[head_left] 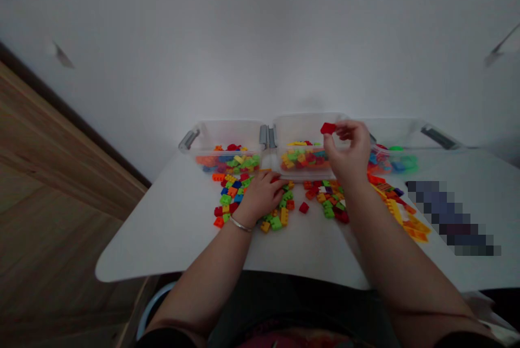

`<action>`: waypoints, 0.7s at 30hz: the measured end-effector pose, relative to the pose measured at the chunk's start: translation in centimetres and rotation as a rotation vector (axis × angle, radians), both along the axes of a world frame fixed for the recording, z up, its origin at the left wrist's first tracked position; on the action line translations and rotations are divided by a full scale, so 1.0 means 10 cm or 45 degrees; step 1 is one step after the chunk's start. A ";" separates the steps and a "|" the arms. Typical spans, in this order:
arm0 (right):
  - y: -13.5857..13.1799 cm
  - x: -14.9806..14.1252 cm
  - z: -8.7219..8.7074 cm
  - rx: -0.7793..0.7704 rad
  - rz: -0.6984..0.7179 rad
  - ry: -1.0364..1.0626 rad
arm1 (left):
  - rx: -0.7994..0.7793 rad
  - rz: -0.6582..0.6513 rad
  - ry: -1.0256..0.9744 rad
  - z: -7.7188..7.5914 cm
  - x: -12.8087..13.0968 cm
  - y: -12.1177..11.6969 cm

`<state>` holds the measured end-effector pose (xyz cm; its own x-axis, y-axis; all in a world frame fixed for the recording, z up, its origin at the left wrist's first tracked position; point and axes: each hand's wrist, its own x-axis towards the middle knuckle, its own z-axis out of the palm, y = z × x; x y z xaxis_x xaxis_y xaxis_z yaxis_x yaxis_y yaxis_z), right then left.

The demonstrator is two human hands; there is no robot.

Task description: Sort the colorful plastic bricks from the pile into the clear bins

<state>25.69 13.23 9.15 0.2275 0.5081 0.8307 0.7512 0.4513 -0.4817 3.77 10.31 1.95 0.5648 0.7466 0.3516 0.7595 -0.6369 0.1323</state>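
Note:
My right hand (351, 153) is raised in front of the middle bin, pinching a red toy brick (328, 128) between thumb and fingers. Lower and to the left, my left hand (262, 196) reaches over a pile of coloured bricks (231, 192), fingers apart and bent down among the pieces. Red shows at its fingertips, though I cannot tell whether they touch it. Between the piles, one red brick (304, 207) lies alone on the white table (309, 250). A second pile of bricks (325, 191) sits below my right hand, partly hidden by my forearm.
Along the wall stand a left clear bin (227, 134), a middle clear bin (300, 126) and a right clear bin (400, 131), each with coloured pieces inside. Yellow and orange flat pieces (412, 226) lie at the right, beside a blurred-out dark object (450, 218). Wooden panelling (60, 185) borders the left.

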 end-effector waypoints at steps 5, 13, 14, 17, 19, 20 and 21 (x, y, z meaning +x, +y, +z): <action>0.35 -0.01 0.20 -0.378 0.163 -0.004 | -0.017 0.006 0.006 -0.01 -0.01 -0.01; 0.44 -0.11 0.23 -0.977 0.072 -0.218 | -0.016 0.001 -0.031 -0.01 0.00 0.00; 0.46 -0.10 0.23 -1.028 0.070 -0.223 | -0.022 0.000 -0.035 -0.01 0.00 0.00; 0.53 -0.10 0.22 -1.102 0.086 -0.224 | -0.027 0.004 -0.031 0.00 0.00 -0.01; 0.55 -0.10 0.20 -1.082 0.075 -0.222 | -0.019 0.005 -0.024 -0.01 0.00 -0.01; 0.55 -0.10 0.20 -1.062 0.062 -0.223 | -0.015 0.005 -0.023 -0.01 0.00 -0.01; 0.54 -0.10 0.20 -1.043 0.047 -0.228 | -0.011 0.005 -0.022 -0.01 0.00 -0.01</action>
